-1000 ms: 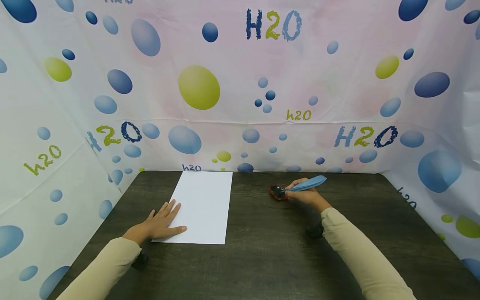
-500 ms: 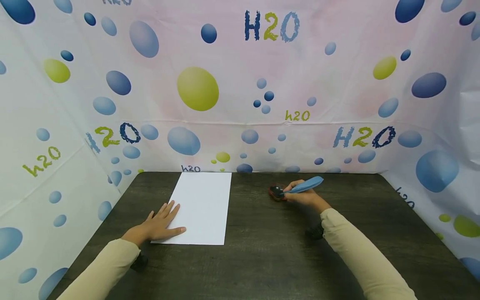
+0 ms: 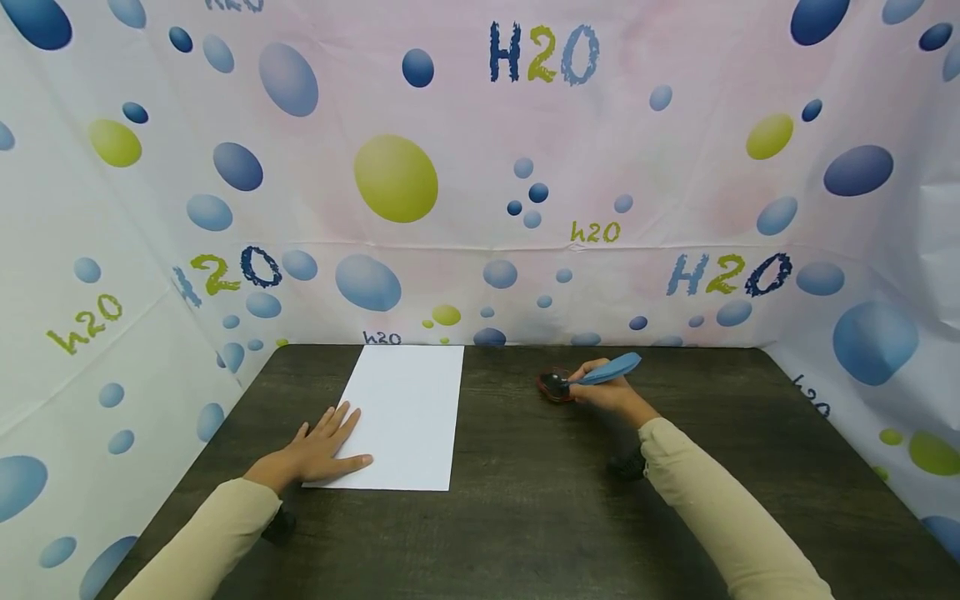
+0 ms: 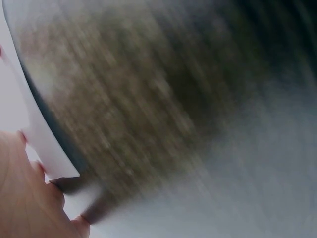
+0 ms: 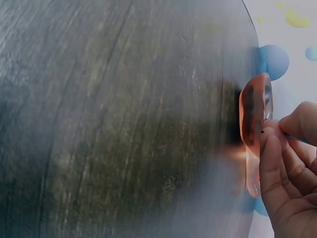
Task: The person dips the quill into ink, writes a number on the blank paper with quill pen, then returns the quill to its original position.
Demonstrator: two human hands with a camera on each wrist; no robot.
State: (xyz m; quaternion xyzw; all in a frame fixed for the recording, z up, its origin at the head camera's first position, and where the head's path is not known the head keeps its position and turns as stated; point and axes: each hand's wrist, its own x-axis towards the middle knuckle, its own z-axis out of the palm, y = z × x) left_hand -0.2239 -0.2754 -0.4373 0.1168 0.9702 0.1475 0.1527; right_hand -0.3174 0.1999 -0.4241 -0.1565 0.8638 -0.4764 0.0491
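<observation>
My left hand rests with straight, spread fingers on the lower left part of a blank white sheet of paper. In the left wrist view, the fingers show at the paper's edge. On the right, my right hand pinches a blue feather quill between thumb and fingertips. Its lower end points into a small, reddish see-through dish with dark contents. The right wrist view shows the dish from the side, partly hidden behind the fingers; the quill's tip is hidden.
A dark wood-grain table lies under both hands. Behind it and at both sides hangs a white cloth backdrop with blue and green dots and H2O lettering. The dish stands near the table's far edge.
The quill's feathered end has shifted slightly to the left as the right hand moves a little over the dish. The left hand and the paper stay in place.
</observation>
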